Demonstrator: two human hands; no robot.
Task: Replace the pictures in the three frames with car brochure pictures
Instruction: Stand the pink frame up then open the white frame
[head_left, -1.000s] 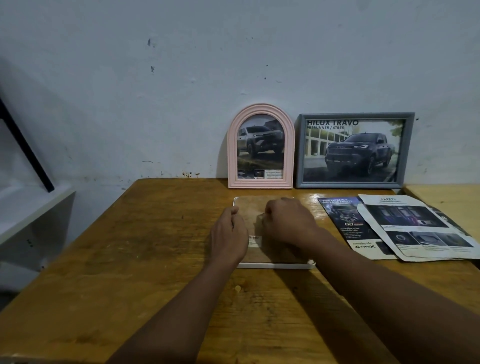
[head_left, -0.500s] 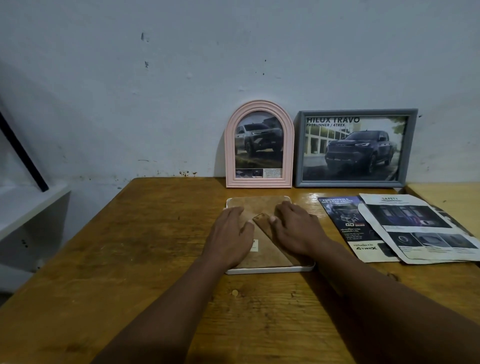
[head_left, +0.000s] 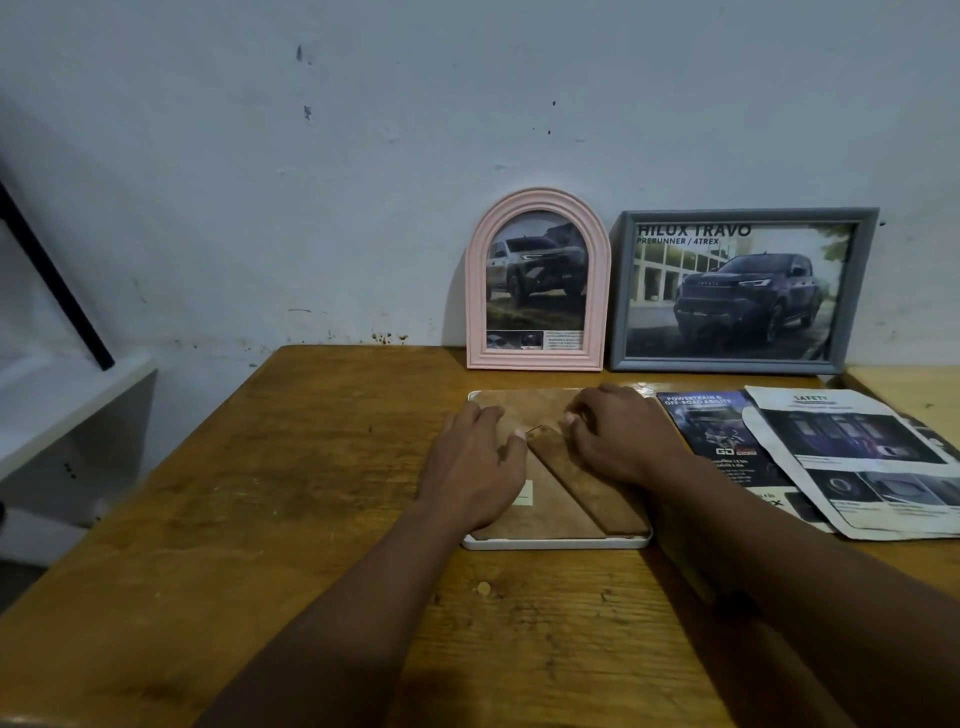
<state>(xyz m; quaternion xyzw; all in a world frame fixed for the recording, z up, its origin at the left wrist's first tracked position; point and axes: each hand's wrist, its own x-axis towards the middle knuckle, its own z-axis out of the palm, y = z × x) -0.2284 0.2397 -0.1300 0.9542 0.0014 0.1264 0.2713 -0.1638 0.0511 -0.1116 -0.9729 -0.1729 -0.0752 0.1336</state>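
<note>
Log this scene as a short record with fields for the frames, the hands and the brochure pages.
Surface: wooden table
Standing frames: pink arched frame and grey frame, both leaning on the wall, both holding car pictures
Third frame: white frame, face down, brown backing up, stand lying along it
Hands: left hand rests flat on the backing; right hand has fingertips by the stand's tip, grip unclear
Loose paper: brochure pages, right of the white frame
</note>
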